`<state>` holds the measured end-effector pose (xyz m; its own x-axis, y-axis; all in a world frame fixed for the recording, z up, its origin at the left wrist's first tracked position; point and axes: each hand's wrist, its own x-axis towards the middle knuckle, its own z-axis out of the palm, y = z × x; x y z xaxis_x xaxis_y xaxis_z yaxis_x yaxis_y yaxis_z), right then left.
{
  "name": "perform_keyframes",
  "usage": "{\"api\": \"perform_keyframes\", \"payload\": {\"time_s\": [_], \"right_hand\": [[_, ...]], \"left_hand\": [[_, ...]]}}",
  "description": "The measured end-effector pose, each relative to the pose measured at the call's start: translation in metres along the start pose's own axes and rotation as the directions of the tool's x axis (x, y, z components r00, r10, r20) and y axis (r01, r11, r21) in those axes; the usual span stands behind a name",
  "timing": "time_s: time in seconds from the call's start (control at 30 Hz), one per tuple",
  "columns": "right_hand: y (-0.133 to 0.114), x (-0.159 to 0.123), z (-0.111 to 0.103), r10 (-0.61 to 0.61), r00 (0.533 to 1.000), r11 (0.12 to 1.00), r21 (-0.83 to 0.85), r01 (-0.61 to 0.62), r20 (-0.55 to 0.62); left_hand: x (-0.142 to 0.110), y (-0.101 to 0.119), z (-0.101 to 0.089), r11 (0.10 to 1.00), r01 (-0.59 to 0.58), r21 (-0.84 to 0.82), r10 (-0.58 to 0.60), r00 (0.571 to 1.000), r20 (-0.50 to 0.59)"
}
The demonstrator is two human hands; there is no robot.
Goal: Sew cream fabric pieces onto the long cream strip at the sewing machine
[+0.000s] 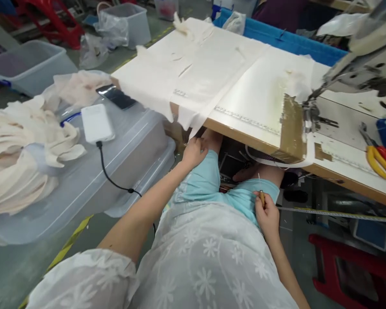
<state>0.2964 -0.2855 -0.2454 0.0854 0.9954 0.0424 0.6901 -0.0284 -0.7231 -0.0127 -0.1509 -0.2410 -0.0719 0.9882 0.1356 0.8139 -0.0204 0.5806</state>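
Note:
My right hand [267, 214] rests on the right thigh of light blue shorts [199, 178]. Its fingers are closed around a small awl [261, 198] with a short brown handle; a thin pale tip points up and away. By the left knee, below the table edge, is my left hand [194, 153], its fingers curled. A narrow white fabric strip [199, 120] hangs over the edge and reaches down to this hand; whether the fingers grip it is hidden. More white fabric [193, 64] is spread over the sewing table [254, 94].
A sewing machine [366, 73] stands at the right, with yellow-and-red-handled scissors [381, 161] beside it. At the left, a lidded plastic bin [116, 150] bears cream fabric pieces [25, 150], a white power bank [97, 123] and a phone [116, 95]. A red stool [347, 266] is at lower right.

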Motion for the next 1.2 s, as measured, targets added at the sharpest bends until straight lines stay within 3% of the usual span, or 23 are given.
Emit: {"api": "perform_keyframes", "payload": {"time_s": [0.13, 0.4, 0.63, 0.87, 1.0, 1.2], "right_hand": [[-0.006, 0.003, -0.001, -0.030, 0.999, 0.999, -0.030, 0.029, -0.014], [-0.016, 0.005, 0.001, -0.047, 0.999, 0.993, -0.111, 0.049, 0.019], [-0.023, 0.006, 0.001, -0.030, 0.998, 0.986, -0.160, 0.039, 0.053], [-0.030, 0.008, 0.003, -0.059, 0.997, 0.989, -0.130, 0.066, 0.053], [-0.025, 0.018, 0.007, -0.071, 0.993, 0.990, -0.117, 0.081, 0.091], [-0.018, 0.021, 0.013, -0.065, 0.987, 0.989, -0.122, 0.084, 0.149]], "left_hand": [[0.006, -0.003, -0.003, 0.998, 0.050, -0.038, -0.050, 0.999, 0.014], [-0.037, -0.020, -0.011, 0.975, 0.206, -0.088, -0.206, 0.978, 0.012], [-0.019, -0.023, -0.021, 0.979, 0.179, -0.099, -0.183, 0.983, -0.023], [-0.051, -0.027, -0.023, 0.977, 0.209, -0.029, -0.210, 0.976, -0.059], [-0.045, -0.024, -0.022, 0.985, 0.172, -0.009, -0.172, 0.979, -0.108], [-0.041, -0.022, -0.025, 0.972, 0.233, 0.017, -0.232, 0.971, -0.061]]}}
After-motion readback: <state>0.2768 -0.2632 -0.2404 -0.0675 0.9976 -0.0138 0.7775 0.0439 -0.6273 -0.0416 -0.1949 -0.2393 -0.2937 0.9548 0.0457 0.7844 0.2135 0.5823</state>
